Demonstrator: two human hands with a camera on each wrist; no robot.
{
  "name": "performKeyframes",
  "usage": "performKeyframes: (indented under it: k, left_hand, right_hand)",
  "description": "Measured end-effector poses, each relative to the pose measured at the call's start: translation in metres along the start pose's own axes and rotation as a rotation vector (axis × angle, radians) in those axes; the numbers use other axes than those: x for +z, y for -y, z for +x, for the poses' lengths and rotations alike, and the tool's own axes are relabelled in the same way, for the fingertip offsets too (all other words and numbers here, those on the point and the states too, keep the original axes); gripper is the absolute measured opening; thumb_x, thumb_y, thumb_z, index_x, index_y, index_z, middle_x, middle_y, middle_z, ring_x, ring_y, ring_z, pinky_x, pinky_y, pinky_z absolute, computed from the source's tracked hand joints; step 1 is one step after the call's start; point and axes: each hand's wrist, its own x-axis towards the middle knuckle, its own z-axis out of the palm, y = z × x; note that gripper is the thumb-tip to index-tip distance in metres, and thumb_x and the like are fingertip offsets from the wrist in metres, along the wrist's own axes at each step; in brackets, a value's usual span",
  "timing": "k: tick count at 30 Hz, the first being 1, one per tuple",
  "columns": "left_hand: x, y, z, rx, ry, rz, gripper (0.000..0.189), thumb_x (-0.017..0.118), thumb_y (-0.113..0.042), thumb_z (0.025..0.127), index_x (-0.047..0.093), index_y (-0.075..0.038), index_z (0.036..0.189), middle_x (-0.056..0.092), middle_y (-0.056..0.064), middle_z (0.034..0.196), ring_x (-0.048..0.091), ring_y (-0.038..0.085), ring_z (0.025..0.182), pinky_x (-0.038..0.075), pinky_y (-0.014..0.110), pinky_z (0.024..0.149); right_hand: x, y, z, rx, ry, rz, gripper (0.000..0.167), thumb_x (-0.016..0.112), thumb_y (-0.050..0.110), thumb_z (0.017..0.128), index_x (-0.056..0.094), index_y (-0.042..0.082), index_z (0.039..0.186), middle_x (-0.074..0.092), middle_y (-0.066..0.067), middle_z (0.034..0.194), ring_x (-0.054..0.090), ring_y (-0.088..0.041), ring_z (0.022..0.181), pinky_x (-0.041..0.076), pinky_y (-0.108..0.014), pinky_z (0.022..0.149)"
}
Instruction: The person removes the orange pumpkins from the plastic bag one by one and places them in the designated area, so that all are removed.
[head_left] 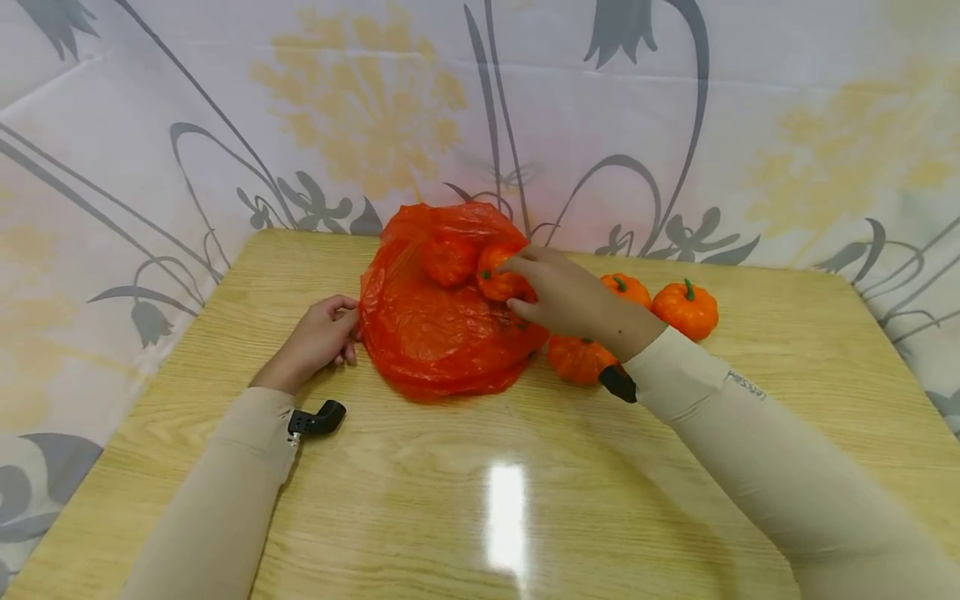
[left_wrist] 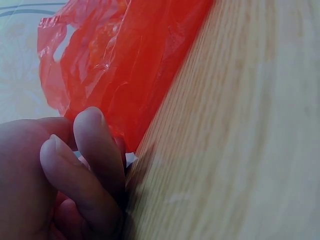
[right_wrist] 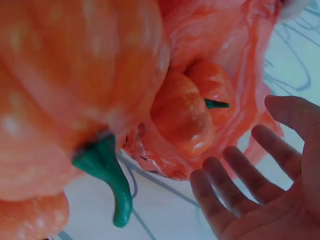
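A translucent red plastic bag (head_left: 438, 333) lies spread on the table with its mouth open. Two small orange pumpkins sit in it, a left pumpkin (head_left: 448, 262) and a right pumpkin (head_left: 495, 283) with a green stem. My left hand (head_left: 318, 337) pinches the bag's left edge; the red film (left_wrist: 135, 75) rises from those fingers in the left wrist view. Over the bag's right side is my right hand (head_left: 566, 296), beside the right pumpkin. In the right wrist view its fingers (right_wrist: 245, 175) are spread and apart from the pumpkins.
Right of the bag stand more pumpkins: a front pumpkin (head_left: 577, 360) partly behind the wrist, a back pumpkin (head_left: 628, 288) and a far-right pumpkin (head_left: 686, 312). The wooden table (head_left: 420, 492) meets a flower-patterned cloth (head_left: 540, 108) at its back edge.
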Motion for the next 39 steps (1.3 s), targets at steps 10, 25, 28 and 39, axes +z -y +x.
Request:
performKeyframes:
  k: [10, 25, 28, 39]
  left_hand:
    - [0.003, 0.000, 0.000, 0.019, 0.003, -0.017, 0.037, 0.043, -0.029, 0.107, 0.049, 0.000, 0.129, 0.057, 0.008, 0.085, 0.057, 0.010, 0.049, 0.048, 0.023, 0.046]
    - [0.004, -0.002, 0.002, 0.008, 0.006, -0.035, 0.037, 0.044, -0.032, 0.107, 0.049, -0.002, 0.127, 0.057, 0.006, 0.084, 0.057, 0.012, 0.049, 0.047, 0.025, 0.044]
    - [0.003, -0.001, 0.003, 0.010, 0.001, -0.035, 0.037, 0.044, -0.032, 0.107, 0.050, -0.002, 0.126, 0.057, 0.006, 0.084, 0.057, 0.011, 0.049, 0.047, 0.024, 0.044]
    - [0.001, 0.003, 0.004, 0.013, -0.008, -0.034, 0.036, 0.045, -0.031, 0.107, 0.050, 0.000, 0.125, 0.057, 0.007, 0.083, 0.057, 0.010, 0.048, 0.046, 0.023, 0.044]
  right_hand:
    - [-0.005, 0.001, 0.027, -0.079, -0.002, -0.012, 0.042, 0.067, 0.014, 0.094, 0.059, 0.005, 0.134, 0.056, -0.016, 0.135, 0.055, -0.032, 0.121, 0.050, -0.044, 0.104]
    - [0.004, -0.014, 0.047, -0.027, 0.071, -0.107, 0.052, 0.066, 0.012, 0.093, 0.052, 0.004, 0.143, 0.048, -0.023, 0.147, 0.047, -0.042, 0.135, 0.042, -0.051, 0.112]
    - [0.004, -0.016, 0.048, -0.009, 0.072, -0.118, 0.053, 0.066, 0.012, 0.093, 0.052, 0.004, 0.142, 0.049, -0.023, 0.146, 0.044, -0.044, 0.137, 0.039, -0.053, 0.115]
    - [0.006, -0.015, 0.050, 0.024, 0.122, -0.131, 0.050, 0.070, 0.007, 0.087, 0.058, 0.005, 0.135, 0.065, -0.014, 0.130, 0.058, -0.034, 0.117, 0.045, -0.046, 0.109]
